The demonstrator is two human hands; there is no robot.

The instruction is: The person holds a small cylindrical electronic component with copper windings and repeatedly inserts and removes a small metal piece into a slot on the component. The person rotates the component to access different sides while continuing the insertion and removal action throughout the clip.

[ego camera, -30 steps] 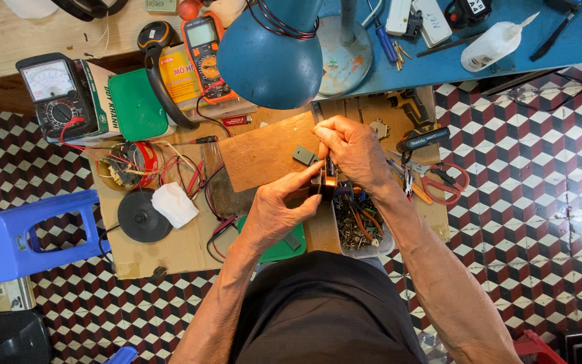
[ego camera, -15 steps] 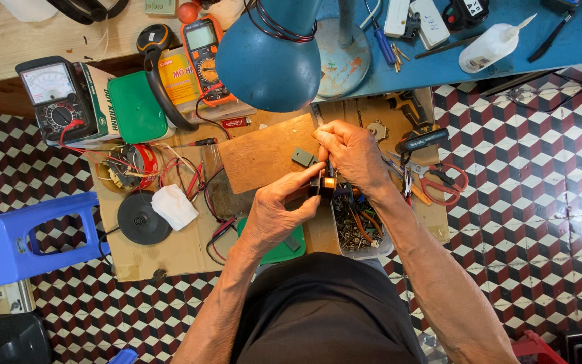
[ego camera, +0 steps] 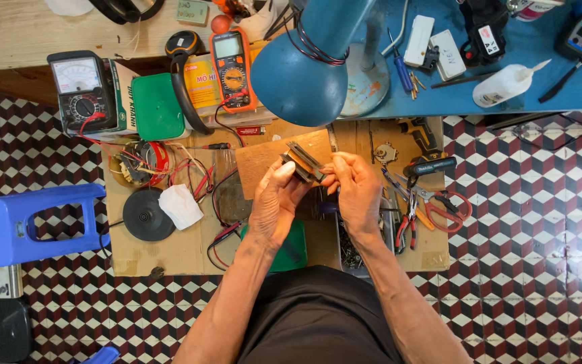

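Nearest, a green lid-like tray (ego camera: 296,246) lies on the cardboard sheet (ego camera: 176,249) under the forearms, with a clear box of small metal parts (ego camera: 353,248) just right of it. Above these, the left hand (ego camera: 274,202) closes its thumb and fingers on the near-left end of a small dark block of stacked metal plates (ego camera: 302,162), and the right hand (ego camera: 357,192) pinches its right end with the fingertips together on it. The block is held tilted in the air over a brown wooden board (ego camera: 261,162). To the left lie a black disc (ego camera: 148,214) and a white crumpled tissue (ego camera: 178,205) touching it; to the right, red-handled pliers (ego camera: 407,226) and scissors (ego camera: 447,210). Farther off stand an orange multimeter (ego camera: 232,69), a black analogue meter (ego camera: 81,91) and a blue desk lamp (ego camera: 308,67).
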